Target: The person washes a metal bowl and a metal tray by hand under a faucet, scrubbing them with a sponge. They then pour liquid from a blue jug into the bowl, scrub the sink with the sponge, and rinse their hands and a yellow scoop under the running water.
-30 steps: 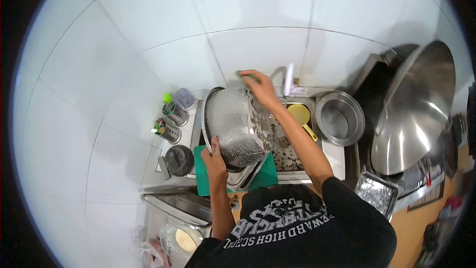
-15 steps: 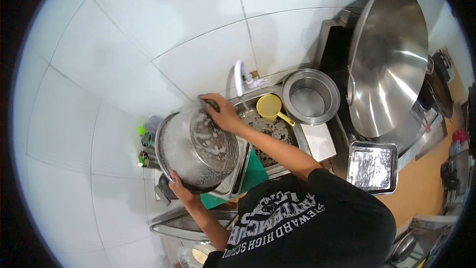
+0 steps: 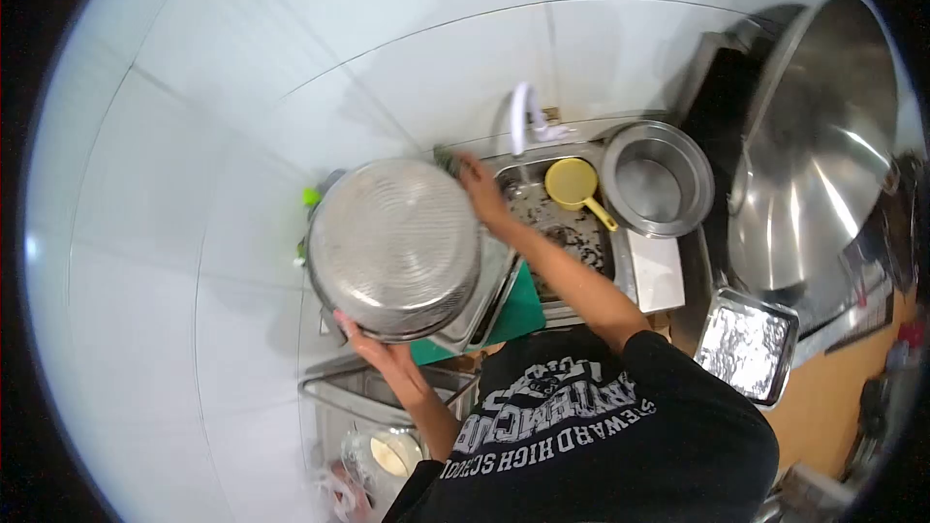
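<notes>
A large metal colander (image 3: 397, 237), covered in fine holes, is held up with its round base toward the camera. My left hand (image 3: 373, 341) is closed on its rim at the near side. On the far side, my right hand (image 3: 481, 192) is closed around a dark green scouring pad (image 3: 446, 160), right at the colander's edge. Beside that hand lies the sink (image 3: 528, 203), its bottom dotted with dark scraps. A yellow dipper (image 3: 572, 182) rests in it under the white faucet (image 3: 523, 116).
A metal pot (image 3: 657, 179) stands at the sink's right edge. Farther right are a big wok (image 3: 819, 145) and a foil-lined tray (image 3: 746, 347). A green board (image 3: 523, 308) lies below the colander, and a tiled wall (image 3: 387, 58) rises behind.
The colander has turned from its foamy, tilted position to show its base. My right hand has come off its surface to the far edge with the pad. The view has shifted left.
</notes>
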`<action>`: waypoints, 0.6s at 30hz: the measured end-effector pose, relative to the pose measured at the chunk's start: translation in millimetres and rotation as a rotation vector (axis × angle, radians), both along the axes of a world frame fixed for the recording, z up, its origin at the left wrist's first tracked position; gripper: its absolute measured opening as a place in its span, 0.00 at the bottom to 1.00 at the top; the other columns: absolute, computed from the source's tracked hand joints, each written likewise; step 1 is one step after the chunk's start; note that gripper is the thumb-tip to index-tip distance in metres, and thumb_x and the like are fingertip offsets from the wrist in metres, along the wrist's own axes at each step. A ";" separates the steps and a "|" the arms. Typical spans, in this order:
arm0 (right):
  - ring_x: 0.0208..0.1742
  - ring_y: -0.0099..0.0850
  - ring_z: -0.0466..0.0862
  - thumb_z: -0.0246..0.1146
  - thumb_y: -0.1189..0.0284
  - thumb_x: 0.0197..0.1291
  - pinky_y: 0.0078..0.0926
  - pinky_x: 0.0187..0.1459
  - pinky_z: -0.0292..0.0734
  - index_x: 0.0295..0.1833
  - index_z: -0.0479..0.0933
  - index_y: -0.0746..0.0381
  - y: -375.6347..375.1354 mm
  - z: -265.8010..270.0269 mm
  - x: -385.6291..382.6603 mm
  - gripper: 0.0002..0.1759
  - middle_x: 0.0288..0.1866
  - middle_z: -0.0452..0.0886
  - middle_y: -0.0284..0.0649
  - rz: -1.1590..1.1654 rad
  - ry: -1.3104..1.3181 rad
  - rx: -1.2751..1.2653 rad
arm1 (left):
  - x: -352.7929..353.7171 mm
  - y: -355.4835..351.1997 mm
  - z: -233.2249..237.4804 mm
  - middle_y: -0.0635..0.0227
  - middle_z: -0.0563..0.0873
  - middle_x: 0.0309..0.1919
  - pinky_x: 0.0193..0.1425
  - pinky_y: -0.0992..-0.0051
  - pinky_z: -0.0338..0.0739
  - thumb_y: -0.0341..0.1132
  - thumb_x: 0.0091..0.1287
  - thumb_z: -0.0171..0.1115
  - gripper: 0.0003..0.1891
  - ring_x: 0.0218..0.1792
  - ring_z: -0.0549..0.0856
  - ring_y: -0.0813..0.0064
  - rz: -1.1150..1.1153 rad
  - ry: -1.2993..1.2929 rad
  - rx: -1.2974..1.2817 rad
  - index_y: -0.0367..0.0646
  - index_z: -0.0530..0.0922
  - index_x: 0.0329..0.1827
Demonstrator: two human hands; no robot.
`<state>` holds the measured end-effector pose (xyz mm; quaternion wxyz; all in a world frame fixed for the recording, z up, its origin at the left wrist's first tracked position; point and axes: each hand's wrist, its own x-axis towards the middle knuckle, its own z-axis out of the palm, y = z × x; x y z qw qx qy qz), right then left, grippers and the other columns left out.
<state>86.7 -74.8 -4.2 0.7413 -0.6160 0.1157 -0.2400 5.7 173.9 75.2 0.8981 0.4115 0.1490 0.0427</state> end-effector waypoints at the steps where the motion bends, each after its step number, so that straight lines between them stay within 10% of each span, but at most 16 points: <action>1: 0.60 0.39 0.78 0.54 0.65 0.68 0.34 0.61 0.71 0.64 0.71 0.64 -11.4 3.2 16.5 0.23 0.60 0.78 0.47 0.094 -0.023 0.106 | -5.9 -3.5 6.1 0.58 0.68 0.69 0.70 0.54 0.66 0.54 0.72 0.51 0.33 0.67 0.69 0.57 0.010 0.042 0.011 0.38 0.63 0.71; 5: 0.54 0.41 0.81 0.57 0.61 0.64 0.35 0.58 0.74 0.58 0.78 0.60 -28.2 96.6 18.5 0.21 0.55 0.82 0.45 0.581 -0.095 -0.201 | -5.6 14.1 -8.9 0.62 0.80 0.52 0.56 0.64 0.75 0.48 0.73 0.53 0.22 0.51 0.79 0.66 -0.055 0.020 0.160 0.38 0.76 0.58; 8: 0.49 0.34 0.82 0.64 0.65 0.52 0.32 0.49 0.78 0.41 0.84 0.53 9.7 129.4 -6.5 0.11 0.50 0.84 0.34 0.602 -0.181 -0.971 | -5.9 4.6 -26.0 0.79 0.76 0.28 0.35 0.79 0.66 0.40 0.73 0.58 0.14 0.31 0.71 0.86 -0.260 -0.109 0.949 0.43 0.76 0.29; 13: 0.62 0.37 0.74 0.70 0.67 0.43 0.43 0.60 0.72 0.41 0.83 0.48 68.0 95.7 -97.2 0.15 0.52 0.81 0.30 0.258 -0.475 -1.226 | 11.0 -27.6 -18.7 0.66 0.81 0.38 0.41 0.71 0.75 0.46 0.75 0.53 0.18 0.36 0.79 0.73 -0.120 -0.174 0.402 0.35 0.77 0.45; 18: 0.67 0.40 0.69 0.63 0.74 0.55 0.44 0.69 0.62 0.57 0.76 0.57 64.4 -0.4 -100.4 0.21 0.60 0.74 0.39 -0.019 -0.518 -0.768 | 15.2 -26.9 10.5 0.57 0.71 0.66 0.68 0.59 0.68 0.51 0.76 0.43 0.28 0.65 0.72 0.61 -0.035 -0.066 -0.050 0.36 0.65 0.67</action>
